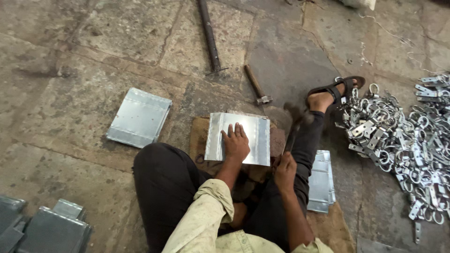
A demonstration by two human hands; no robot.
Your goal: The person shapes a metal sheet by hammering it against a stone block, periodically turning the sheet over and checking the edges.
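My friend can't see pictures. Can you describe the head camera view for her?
A person sitting on a stone floor presses the left hand flat on a metal sheet while the right hand grips a hammer. Metal rings and brackets lie heaped nearby.

Dim, even daylight; one zone of motion blur.
Soft diffuse light, no hard shadows across the stone floor. Mild glare on the metal sheet under the left hand and on the pile of hasps. The hammer in the right hand is motion-blurred. Lower-left corner darkens; focus otherwise adequate.
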